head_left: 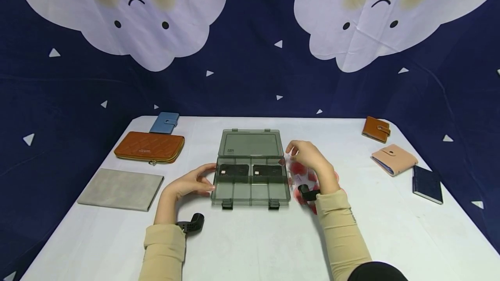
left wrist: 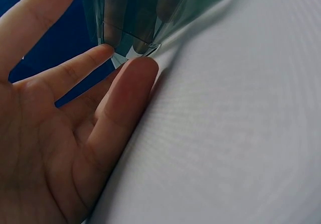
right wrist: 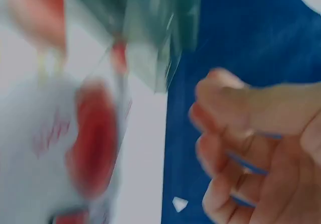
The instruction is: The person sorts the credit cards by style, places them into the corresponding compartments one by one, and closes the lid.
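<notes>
In the head view, a smoky transparent box (head_left: 251,172) is seen near the middle of the white table (head_left: 250,237), with its lid laid open toward the far edge. Two dark cards (head_left: 250,170) lie in its rear compartments. The left hand (head_left: 191,182) is placed against the left wall of the box with fingers almost straight. The right hand (head_left: 310,159) is raised just beside the right wall, above a white and red packet (head_left: 302,179). Near the left edge a grey pouch (head_left: 121,189), an orange quilted wallet (head_left: 149,146) and a blue wallet (head_left: 165,122) are found; near the right edge, a brown wallet (head_left: 376,129), a pink wallet (head_left: 393,159) and a dark notebook (head_left: 427,184).

In the left wrist view, only a corner of the box (left wrist: 135,18) is shown, cut off at the top. The fingertips (left wrist: 103,50) touch this corner, which is not clear from the head view. The fingers are stretched and nothing is held by them.

The right wrist view is strongly blurred. The packet (right wrist: 75,148) appears as a white and red shape, and the edge of the box (right wrist: 150,38) above it. The fingers (right wrist: 225,148) are curled, apart from both; nothing is seen inside them, though the blur makes this uncertain.
</notes>
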`<state>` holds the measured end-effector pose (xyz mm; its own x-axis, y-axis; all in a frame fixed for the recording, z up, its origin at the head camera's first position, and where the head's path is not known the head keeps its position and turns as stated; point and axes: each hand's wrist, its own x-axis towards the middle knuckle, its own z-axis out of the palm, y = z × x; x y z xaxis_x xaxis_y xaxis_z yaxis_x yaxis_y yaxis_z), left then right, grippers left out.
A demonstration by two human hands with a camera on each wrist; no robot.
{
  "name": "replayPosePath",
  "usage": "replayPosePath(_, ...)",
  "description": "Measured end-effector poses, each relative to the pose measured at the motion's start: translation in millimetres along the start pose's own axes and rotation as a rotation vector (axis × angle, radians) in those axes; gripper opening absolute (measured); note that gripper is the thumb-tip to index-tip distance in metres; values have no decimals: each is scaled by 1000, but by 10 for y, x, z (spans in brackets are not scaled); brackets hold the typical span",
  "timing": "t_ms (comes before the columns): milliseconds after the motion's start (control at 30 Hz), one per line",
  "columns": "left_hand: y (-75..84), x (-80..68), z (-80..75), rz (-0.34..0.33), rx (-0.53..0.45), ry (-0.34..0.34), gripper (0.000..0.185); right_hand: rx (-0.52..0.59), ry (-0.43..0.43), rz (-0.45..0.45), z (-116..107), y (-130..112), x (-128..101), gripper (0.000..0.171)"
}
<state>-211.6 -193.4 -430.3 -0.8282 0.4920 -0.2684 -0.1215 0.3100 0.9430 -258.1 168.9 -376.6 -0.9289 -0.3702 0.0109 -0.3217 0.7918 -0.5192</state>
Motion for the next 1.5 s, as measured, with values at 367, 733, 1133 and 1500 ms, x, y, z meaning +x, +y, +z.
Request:
replayPosePath(367, -15, 8, -5, -2, -4, 0, 86, -26, -180, 364, 45, 231, -52, 38)
replayPosePath(733, -8, 13, -11, -4, -9, 3, 86, 130, -131, 395, -1, 398, -81, 26)
replayPosePath(1133, -24, 3, -15, -8, -15, 0, 86, 241, 223, 370, -23, 514, -74, 26)
replayPosePath(1500, -18, 11, -12, -4, -20, -9, 86, 472, 158, 161, -112, 157, -20, 23)
